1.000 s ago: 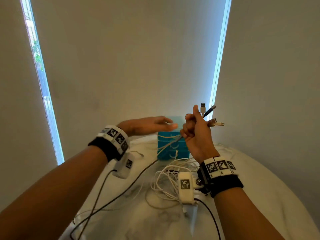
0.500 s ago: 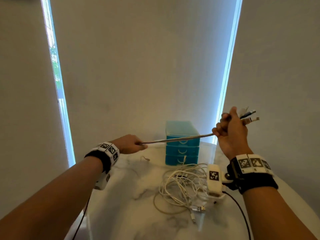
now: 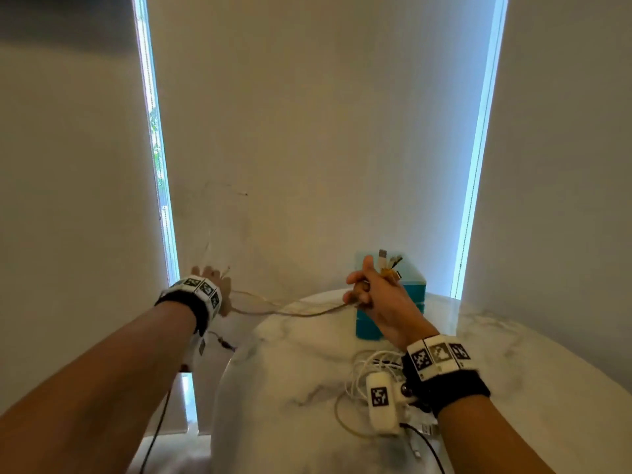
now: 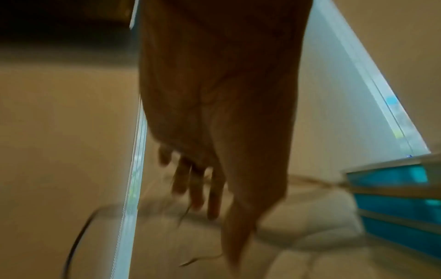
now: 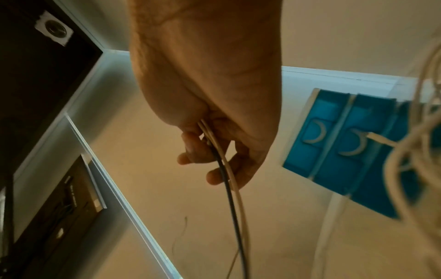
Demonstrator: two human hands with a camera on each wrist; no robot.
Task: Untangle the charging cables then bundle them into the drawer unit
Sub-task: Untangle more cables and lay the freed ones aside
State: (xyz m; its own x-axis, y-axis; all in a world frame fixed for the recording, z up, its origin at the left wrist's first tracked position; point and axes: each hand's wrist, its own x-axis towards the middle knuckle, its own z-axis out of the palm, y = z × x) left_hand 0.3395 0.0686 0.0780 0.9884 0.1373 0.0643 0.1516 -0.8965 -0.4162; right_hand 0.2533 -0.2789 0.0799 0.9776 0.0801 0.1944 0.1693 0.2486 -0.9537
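A: Right hand [image 3: 379, 295] grip: fingers curled tight round the plug ends [image 3: 390, 265] of several cables, a black one [image 5: 229, 196] and a pale one [image 5: 238, 198] trailing down from the fist.

B: And the left hand [image 3: 215, 285]?

A: Out to the side past the surface [image 3: 513, 371] edge. Fingers look straight & spread in the wrist view, but it's blurred; a pale cable [image 3: 290, 311] sags from the right fist across to it. Can't tell if it's pinching that or just brushing it.

B: Rest of the cables?

A: White tangle [image 3: 372, 374] lies on the surface near the right wrist, not sorted yet. Blue drawer unit [image 3: 413, 289] stands just behind the right hand, drawers look closed.

B: Risks?

A: Prob. that the loose end whips off the edge & snags, or a hard pull tightens a knot in the pile instead of freeing it. The fist is close to the drawer unit, so a jerk could knock it. The wrist camera lead [image 3: 424, 446] runs right by the tangle, could catch too.

B: Anything blocking?

A: Drawers need opening first, w/ both hands busy. Behind: blinds, window strips.
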